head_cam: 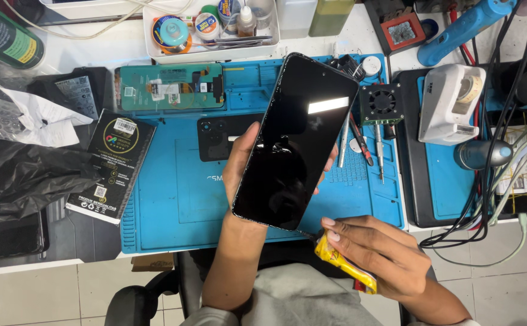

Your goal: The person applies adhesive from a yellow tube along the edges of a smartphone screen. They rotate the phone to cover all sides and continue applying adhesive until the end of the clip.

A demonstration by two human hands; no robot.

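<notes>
— Left hand (243,158), what is it doing from the head view?

— It wraps around a smartphone (295,140) from behind, thumb on the left edge and fingertips showing on the right, holding it tilted above the blue silicone work mat (173,205). The phone's face is a glossy black slab with rounded corners and a bright strip of glare.

— And the right hand (379,253)?

— Closed around a small yellow tube (343,263), soft and crinkled, its thin nozzle touching the phone's lower corner.

— What lies under them?

— On the mat, a black back cover (218,137) with camera cut-outs sits partly behind the phone. Above it is a teal-backed display panel (170,87) with flex cables. Left of the mat lies a flat black box (114,166), beside crumpled black plastic (16,175) and bubble wrap.

— To the right?

— A small square fan (381,103), thin screwdrivers (380,151) in the mat's ribbed tray, and a white tape dispenser (450,102) near tangled cables.
</notes>
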